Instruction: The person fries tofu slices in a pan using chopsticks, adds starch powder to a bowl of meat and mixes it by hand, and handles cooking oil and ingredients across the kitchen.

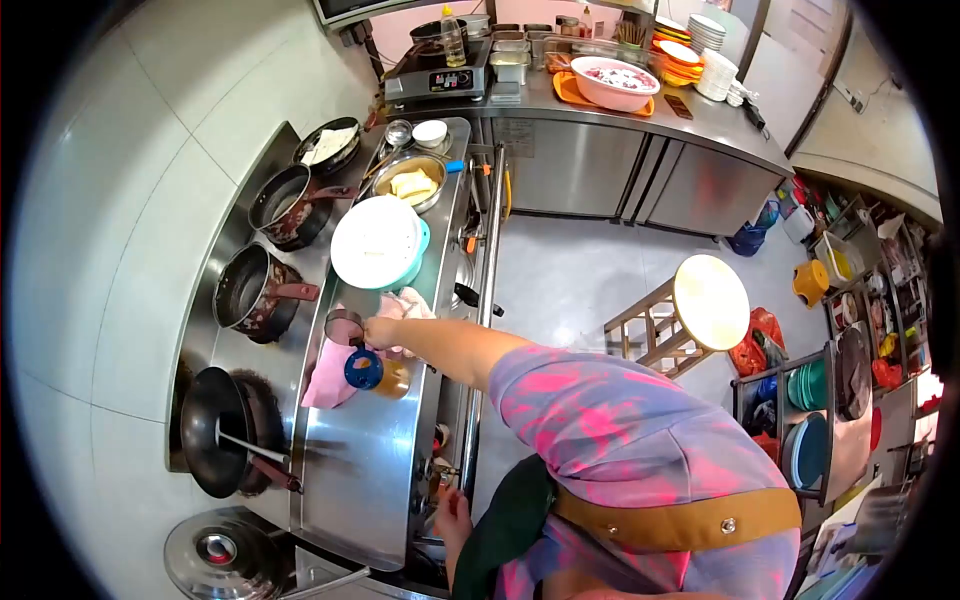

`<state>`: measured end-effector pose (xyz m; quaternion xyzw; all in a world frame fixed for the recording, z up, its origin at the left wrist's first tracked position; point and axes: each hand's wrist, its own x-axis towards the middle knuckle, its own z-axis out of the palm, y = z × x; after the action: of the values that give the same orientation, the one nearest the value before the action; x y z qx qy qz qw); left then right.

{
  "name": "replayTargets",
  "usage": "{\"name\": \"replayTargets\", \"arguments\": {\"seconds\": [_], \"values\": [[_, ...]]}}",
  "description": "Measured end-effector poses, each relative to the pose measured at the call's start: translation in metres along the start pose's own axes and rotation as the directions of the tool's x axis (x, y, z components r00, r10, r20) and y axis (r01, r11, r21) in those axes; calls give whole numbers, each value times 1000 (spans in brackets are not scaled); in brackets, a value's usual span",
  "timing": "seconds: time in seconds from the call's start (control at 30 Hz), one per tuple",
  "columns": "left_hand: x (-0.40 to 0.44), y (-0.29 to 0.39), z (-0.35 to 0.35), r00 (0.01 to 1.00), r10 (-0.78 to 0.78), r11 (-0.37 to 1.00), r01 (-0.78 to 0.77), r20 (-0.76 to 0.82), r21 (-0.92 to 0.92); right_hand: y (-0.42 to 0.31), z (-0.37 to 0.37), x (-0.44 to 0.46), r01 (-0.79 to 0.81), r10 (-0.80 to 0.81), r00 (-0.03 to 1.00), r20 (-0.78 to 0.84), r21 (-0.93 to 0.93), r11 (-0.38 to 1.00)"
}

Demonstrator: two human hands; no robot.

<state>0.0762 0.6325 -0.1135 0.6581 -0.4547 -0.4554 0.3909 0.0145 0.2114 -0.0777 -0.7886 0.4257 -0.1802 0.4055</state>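
Observation:
My right hand point(382, 332) is closed on the handle of a round metal cup or ring point(343, 326), over the steel counter. Beneath and beside it lie a pink cloth point(332, 378) and a paler cloth point(408, 303). A jar of amber contents point(394, 380) with a blue lid point(363, 369) stands just below the hand. Above is a turquoise container with a white top point(377, 242). My left hand point(453, 515) is low beside the counter's front edge, near the stove controls; its fingers look loosely apart, with nothing visible in them.
Pans point(262, 294) and a dark wok point(215, 432) line the left side, handles toward the counter. A bowl of yellow food point(412, 186) sits farther up. A metal rail point(487, 270) runs along the front. A stool point(711, 303) stands at right, near loaded shelves point(830, 425).

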Motion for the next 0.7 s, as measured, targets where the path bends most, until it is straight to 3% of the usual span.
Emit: {"name": "replayTargets", "arguments": {"seconds": [0.03, 0.1, 0.17, 0.2, 0.27, 0.33, 0.37, 0.43, 0.47, 0.53, 0.6, 0.67, 0.7], "values": [[-9, -8, 2, 980, -196, 967, 187, -34, -176, 7, 5, 1, 60, -60, 998, 36, -10, 998], [-25, -7, 2, 979, -202, 968, 201, 4, -148, 19, 13, -5, 187, -180, 981, 71, -98, 978], [-35, -3, 2, 943, -328, 929, 332, 47, -165, 35, 28, -14, 163, -166, 983, 76, 42, 986], [-36, -17, 2, 950, -306, 927, 313, 64, -208, 55, 58, -7, 26, -40, 996, 78, 173, 985], [-31, -50, 3, 964, -248, 919, 265, 93, -294, 27, 52, -48, -45, 9, 982, 190, 186, 982], [-19, -50, 3, 967, -199, 964, 222, 159, -144, -16, 34, -109, 101, -87, 992, -88, 172, 980], [-12, -46, 2, 965, -177, 979, 193, 191, -65, -4, 58, -112, 54, 23, 982, -185, 397, 916], [9, -33, -1, 953, -148, 989, 148, 266, 17, -3, 45, -128, -234, 298, 955, 1, 622, 747], [9, -8, 5, 955, -136, 991, 136, 266, 16, -16, 11, -156, -488, 426, 869, 251, 571, 660], [15, 25, 19, 950, -140, 990, 143, 279, 11, 7, -10, -185, -438, 422, 867, 266, 810, 389], [32, 35, 34, 934, -172, 984, 179, 313, 6, -7, -67, -230, -402, 448, 873, 191, 803, 440], [66, 13, 49, 883, -27, 999, 5, 468, 48, -4, -124, -271, -426, 484, 848, 216, 822, 379], [82, 13, 58, 846, 15, 991, -83, 534, 104, 5, -144, -290, -390, 527, 838, 142, 832, 396]]}}
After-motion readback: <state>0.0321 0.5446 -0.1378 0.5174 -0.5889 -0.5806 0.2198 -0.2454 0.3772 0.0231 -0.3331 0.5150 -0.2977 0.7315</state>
